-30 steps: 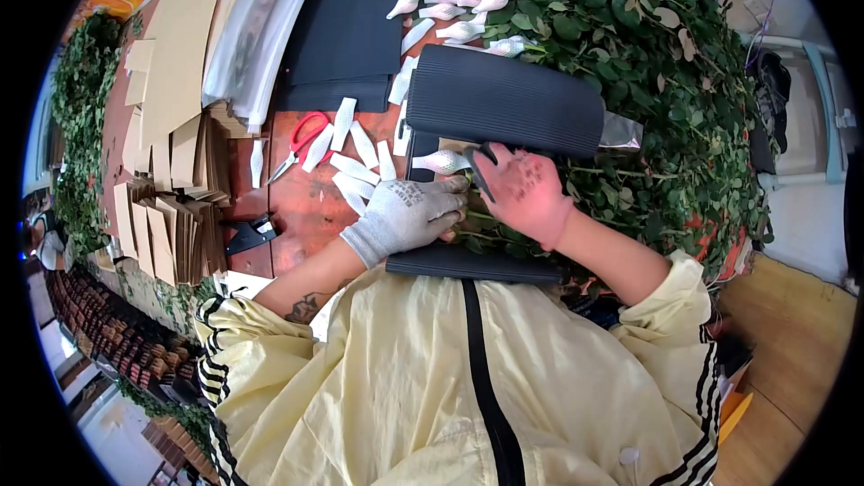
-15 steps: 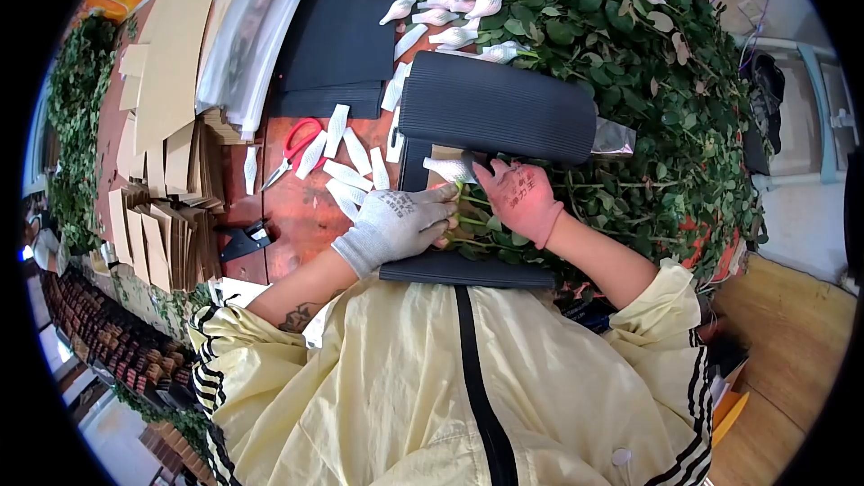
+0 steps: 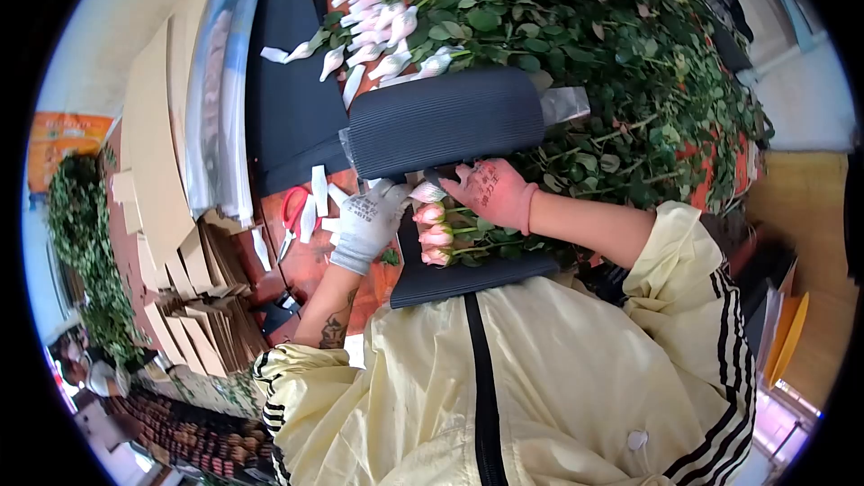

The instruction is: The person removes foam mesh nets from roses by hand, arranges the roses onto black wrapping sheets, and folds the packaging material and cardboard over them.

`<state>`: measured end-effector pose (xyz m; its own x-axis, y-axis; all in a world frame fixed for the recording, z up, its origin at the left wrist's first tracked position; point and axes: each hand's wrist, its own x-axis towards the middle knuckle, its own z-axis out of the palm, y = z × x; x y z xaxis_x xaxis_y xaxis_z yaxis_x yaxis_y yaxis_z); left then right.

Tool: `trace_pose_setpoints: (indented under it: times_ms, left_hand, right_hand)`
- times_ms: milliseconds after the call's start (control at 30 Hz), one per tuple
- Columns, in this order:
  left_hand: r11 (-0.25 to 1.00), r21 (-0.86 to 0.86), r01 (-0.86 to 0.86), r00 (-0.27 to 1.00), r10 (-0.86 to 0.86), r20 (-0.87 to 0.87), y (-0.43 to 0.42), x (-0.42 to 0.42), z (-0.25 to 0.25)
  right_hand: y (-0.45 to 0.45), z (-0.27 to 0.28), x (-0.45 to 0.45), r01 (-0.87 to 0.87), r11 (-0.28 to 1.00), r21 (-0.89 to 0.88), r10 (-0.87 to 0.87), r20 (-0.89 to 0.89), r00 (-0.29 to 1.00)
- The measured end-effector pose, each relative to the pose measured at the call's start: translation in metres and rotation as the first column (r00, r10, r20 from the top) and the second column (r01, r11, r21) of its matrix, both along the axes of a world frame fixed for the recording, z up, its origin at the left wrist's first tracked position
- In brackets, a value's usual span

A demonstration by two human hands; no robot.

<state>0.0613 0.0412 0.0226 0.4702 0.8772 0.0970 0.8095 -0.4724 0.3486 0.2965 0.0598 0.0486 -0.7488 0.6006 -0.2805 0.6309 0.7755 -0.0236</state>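
Pink roses (image 3: pixel 436 236) lie in a column on a black corrugated sheet (image 3: pixel 472 281) in front of me. Above them is a rose in a white mesh sleeve (image 3: pixel 427 192), its bud pointing left. My right hand (image 3: pixel 493 194), in a red glove, has its fingers closed at the stem side of this rose. My left hand (image 3: pixel 367 218), in a grey-white glove, is closed beside the sleeve's tip; what its fingertips hold is hidden. Just beyond both hands lies a rolled black corrugated bundle (image 3: pixel 445 120).
Several loose white mesh sleeves (image 3: pixel 319 191) and red-handled scissors (image 3: pixel 292 211) lie at left. Stacked cardboard pieces (image 3: pixel 202 306) and clear plastic wrap (image 3: pixel 220 99) are farther left. Sleeved roses (image 3: pixel 373 22) and dense leafy stems (image 3: pixel 621 72) fill the far right.
My left hand has moved left off the pink roses, uncovering their buds. My right hand stays by the sleeved rose. The whole view has turned and shifted.
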Motion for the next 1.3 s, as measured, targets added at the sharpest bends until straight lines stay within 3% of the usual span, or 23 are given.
trace_pose_setpoints:
  times_ms: [100,233,333,500,600,633,700,767,833,867,900,967,1033,1067,1100,1133,1200,1233,1300]
  left_hand:
    - [0.999,0.001,0.048,0.995,-0.048,-0.084,0.003,-0.009,-0.005]
    - [0.984,0.152,0.091,0.995,-0.083,-0.059,0.002,-0.011,0.007]
    - [0.994,0.074,0.086,0.992,-0.092,0.084,0.000,-0.018,0.007]
    - [0.996,0.051,0.072,0.993,-0.077,0.087,-0.002,-0.026,0.009]
    - [0.999,0.047,-0.012,1.000,0.012,-0.017,-0.002,-0.049,-0.003]
    - [0.986,-0.103,-0.132,0.990,0.126,-0.069,-0.002,-0.057,0.013]
    - [0.953,-0.109,-0.284,0.958,0.277,-0.079,-0.003,-0.079,0.016]
    - [0.940,-0.028,-0.340,0.933,0.333,-0.136,-0.009,-0.063,0.050]
    - [0.958,-0.226,-0.177,0.980,0.194,0.054,-0.014,-0.034,0.077]
    - [0.971,-0.217,-0.098,0.974,0.138,0.178,-0.019,-0.021,0.077]
    - [0.982,-0.186,-0.028,0.980,0.064,0.189,-0.021,0.001,0.087]
    - [0.993,-0.110,0.042,0.988,-0.025,0.152,-0.015,0.027,0.070]
    - [0.985,-0.139,0.104,0.989,-0.088,0.118,-0.010,0.034,0.043]
    - [0.962,-0.263,0.078,0.996,-0.065,0.055,-0.012,0.034,0.041]
    - [0.952,-0.300,0.068,0.992,-0.031,0.126,-0.013,0.035,0.041]
    - [0.952,-0.300,0.057,0.996,-0.036,0.077,-0.012,0.037,0.048]
    - [0.953,-0.303,0.019,0.999,-0.010,0.032,-0.016,0.036,0.048]
    - [0.970,-0.235,0.059,0.997,-0.047,0.059,-0.015,0.034,0.040]
    - [0.983,-0.162,0.082,0.995,-0.071,0.074,-0.016,0.031,0.039]
  right_hand:
    - [0.005,0.001,0.006,-0.039,0.997,0.061,0.040,-0.027,0.999]
    - [0.005,0.004,0.002,0.070,0.990,-0.120,-0.072,-0.008,0.997]
    - [0.004,-0.007,0.005,0.016,0.999,-0.037,-0.018,-0.046,0.999]
    - [0.002,-0.009,0.006,0.037,0.999,-0.009,-0.037,-0.128,0.991]
    - [0.000,-0.010,0.007,0.036,0.999,0.013,-0.033,-0.148,0.988]
    - [0.000,-0.012,0.008,0.038,0.999,0.014,-0.035,-0.155,0.987]
    - [0.001,-0.015,0.008,0.023,0.999,0.027,-0.019,-0.150,0.988]
    - [0.001,-0.020,0.005,-0.008,0.999,0.040,0.014,-0.142,0.990]
    - [0.002,-0.025,0.006,-0.002,0.995,0.101,0.022,-0.203,0.979]
    - [0.001,-0.028,0.005,0.007,0.988,0.153,0.023,-0.195,0.981]
    - [0.002,-0.018,0.005,0.019,0.998,0.066,-0.005,-0.208,0.978]
    - [0.001,-0.020,0.007,-0.002,0.993,0.117,0.030,-0.235,0.972]
    - [0.001,-0.014,0.008,0.015,0.996,0.083,0.005,-0.237,0.971]
    - [0.003,-0.013,0.007,-0.011,0.995,0.095,0.030,-0.202,0.979]
    - [0.000,0.019,0.008,0.012,1.000,-0.028,-0.014,-0.077,0.997]
    - [-0.006,0.016,0.015,-0.090,0.971,0.220,0.113,-0.097,0.989]
    - [-0.006,0.059,0.034,-0.005,0.941,0.338,0.133,-0.357,0.924]
    - [0.008,0.118,0.042,0.150,0.972,0.178,-0.018,-0.586,0.810]
    - [0.060,0.152,0.054,0.209,0.919,-0.334,-0.390,-0.691,0.609]
